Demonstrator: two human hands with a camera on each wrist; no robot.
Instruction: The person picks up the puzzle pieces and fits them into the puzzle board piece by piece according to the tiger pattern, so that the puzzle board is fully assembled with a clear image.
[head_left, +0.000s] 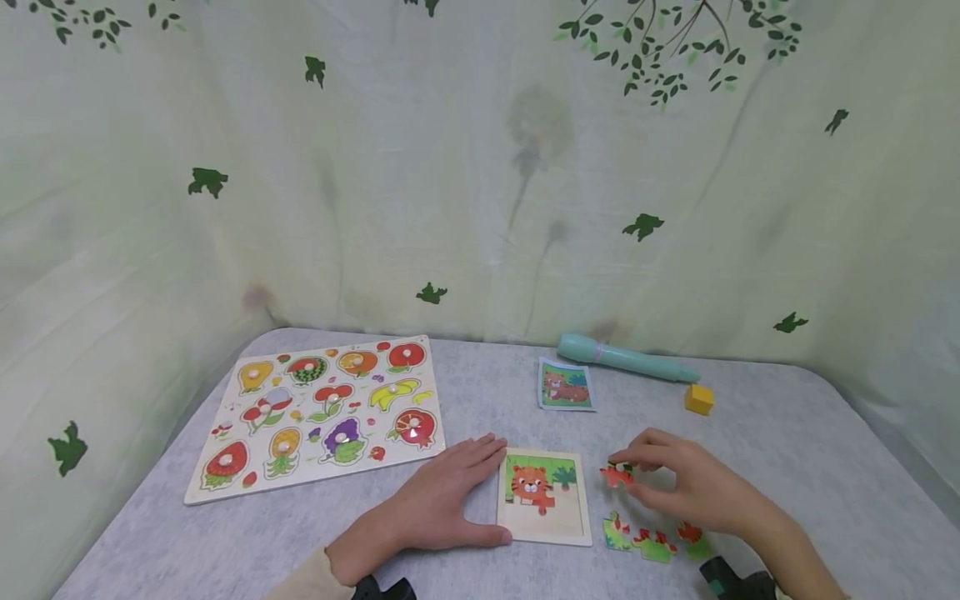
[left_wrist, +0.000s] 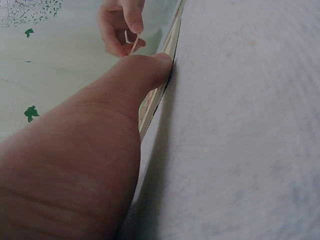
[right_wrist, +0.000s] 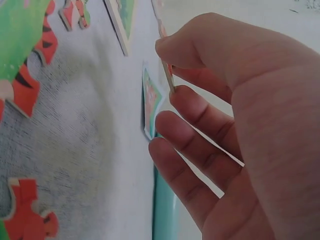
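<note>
My right hand [head_left: 690, 479] pinches a small red-orange jigsaw piece [head_left: 615, 477] between thumb and fingers, just right of a square wooden puzzle tray [head_left: 564, 510]. In the right wrist view the held jigsaw piece [right_wrist: 169, 77] shows edge-on, with the lower fingers loosely bent. The tray has a tiger's face and some green pieces set in its upper part; bare wood shows below. My left hand [head_left: 446, 492] lies flat along the tray's left side, fingers extended at the upper corner and thumb at the lower one. The left wrist view shows that thumb [left_wrist: 150, 70] against the tray's edge.
Several loose jigsaw pieces [head_left: 655, 546] lie below my right hand. Behind the tray are a bear picture card [head_left: 566, 386], a teal rod-shaped object [head_left: 630, 360] and a yellow cube [head_left: 699, 400]. A large fruit puzzle board [head_left: 315, 468] is at the left, close to my left fingers.
</note>
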